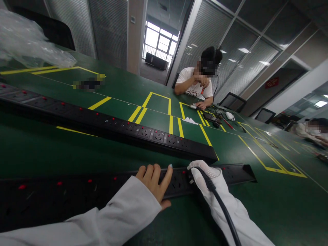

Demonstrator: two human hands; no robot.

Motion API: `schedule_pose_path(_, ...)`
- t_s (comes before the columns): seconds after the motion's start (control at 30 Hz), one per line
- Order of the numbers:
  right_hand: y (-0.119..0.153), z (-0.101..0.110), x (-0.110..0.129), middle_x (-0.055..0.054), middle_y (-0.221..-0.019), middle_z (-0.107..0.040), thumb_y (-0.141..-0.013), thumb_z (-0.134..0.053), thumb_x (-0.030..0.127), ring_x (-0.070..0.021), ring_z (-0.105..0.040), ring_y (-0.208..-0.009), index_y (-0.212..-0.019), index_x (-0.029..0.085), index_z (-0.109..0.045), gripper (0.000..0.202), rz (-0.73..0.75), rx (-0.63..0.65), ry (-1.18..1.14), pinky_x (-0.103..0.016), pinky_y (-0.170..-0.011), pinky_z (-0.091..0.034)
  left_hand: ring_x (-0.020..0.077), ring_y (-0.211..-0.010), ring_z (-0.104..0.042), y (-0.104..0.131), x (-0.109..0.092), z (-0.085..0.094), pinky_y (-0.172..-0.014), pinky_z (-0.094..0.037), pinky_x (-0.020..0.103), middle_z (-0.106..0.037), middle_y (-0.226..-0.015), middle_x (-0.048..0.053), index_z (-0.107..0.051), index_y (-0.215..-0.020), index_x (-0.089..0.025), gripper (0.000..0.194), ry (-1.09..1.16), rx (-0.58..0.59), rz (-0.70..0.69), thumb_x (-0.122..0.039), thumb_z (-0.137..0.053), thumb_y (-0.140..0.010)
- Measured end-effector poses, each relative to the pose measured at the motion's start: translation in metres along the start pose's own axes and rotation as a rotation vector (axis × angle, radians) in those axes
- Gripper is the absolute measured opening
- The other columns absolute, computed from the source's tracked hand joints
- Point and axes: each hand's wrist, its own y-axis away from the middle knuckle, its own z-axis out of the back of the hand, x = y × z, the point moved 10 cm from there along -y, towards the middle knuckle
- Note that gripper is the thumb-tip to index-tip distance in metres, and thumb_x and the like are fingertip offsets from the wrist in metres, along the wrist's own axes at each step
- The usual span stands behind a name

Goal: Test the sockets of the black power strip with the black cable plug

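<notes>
A long black power strip [99,194] with red switches lies across the near part of the green table. My bare left hand [154,181] rests on it, fingers bent over its far edge and thumb at the near side, holding the strip. In my gloved right hand [205,176] is a black plug [191,178] at the strip's sockets, right of my left hand; its thick black cable [225,208] runs down toward the bottom edge. Whether the prongs are in a socket cannot be made out. A second black power strip [143,136] lies beyond.
Yellow tape lines mark the green table [123,82]. Clear plastic wrap [33,41] lies at the far left. Across the table a person [194,82] sits near cables, a white mouse [230,116] and a torn paper [190,120]. Another person is at the far right.
</notes>
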Motion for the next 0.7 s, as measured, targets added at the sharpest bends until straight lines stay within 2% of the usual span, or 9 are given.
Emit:
schedule_pose_path(0.13,-0.002,-0.003,0.018,0.002,-0.054,-0.051,-0.076,-0.043,0.032,-0.0051,-0.047,-0.047,-0.084,0.017,-0.055,0.021,0.129,0.048,0.282,-0.015,-0.046,-0.035,0.0320,-0.091,-0.046,0.000,0.000,0.000,-0.075,-0.031,0.044,-0.046,-0.111,0.020,-0.026,-0.128,-0.020,0.080,-0.017,0.017,0.004,-0.056,-0.054,-0.062)
schedule_pose_path(0.27,0.001,-0.011,0.033,0.004,-0.059,-0.054,-0.069,-0.052,0.029,-0.0055,-0.049,-0.052,-0.077,0.018,-0.056,0.015,0.288,0.131,0.498,-0.016,-0.049,-0.034,0.0324,-0.092,-0.046,0.000,0.000,0.001,-0.075,-0.032,0.044,-0.046,-0.111,0.020,-0.026,-0.128,-0.020,0.080,-0.009,0.040,0.008,-0.055,-0.055,-0.062)
schedule_pose_path(0.33,0.003,-0.010,0.035,0.004,-0.058,-0.054,-0.070,-0.050,0.030,-0.0053,-0.050,-0.051,-0.076,0.019,-0.056,0.014,0.327,0.082,0.520,-0.016,-0.049,-0.034,0.0325,-0.092,-0.046,0.000,0.000,0.002,-0.075,-0.032,0.044,-0.046,-0.111,0.020,-0.026,-0.128,-0.020,0.080,-0.014,0.042,0.008,-0.055,-0.054,-0.062)
schedule_pose_path(0.5,0.011,0.002,0.038,0.003,-0.064,-0.058,-0.075,-0.040,0.031,-0.0078,-0.054,-0.057,-0.079,0.021,-0.056,0.019,0.391,-0.154,0.504,-0.019,-0.056,-0.038,0.0324,-0.091,-0.046,0.001,-0.001,0.003,-0.075,-0.032,0.044,-0.046,-0.111,0.021,-0.026,-0.128,-0.019,0.080,-0.023,0.027,0.002,-0.056,-0.054,-0.062)
schedule_pose_path(0.7,0.013,-0.001,0.045,0.002,-0.066,-0.059,-0.074,-0.043,0.029,-0.0073,-0.054,-0.055,-0.083,0.020,-0.057,0.019,0.495,-0.150,0.523,-0.018,-0.054,-0.040,0.0338,-0.091,-0.046,0.001,-0.001,0.003,-0.075,-0.031,0.045,-0.046,-0.110,0.022,-0.026,-0.128,-0.019,0.083,-0.012,0.000,-0.007,-0.057,-0.055,-0.060)
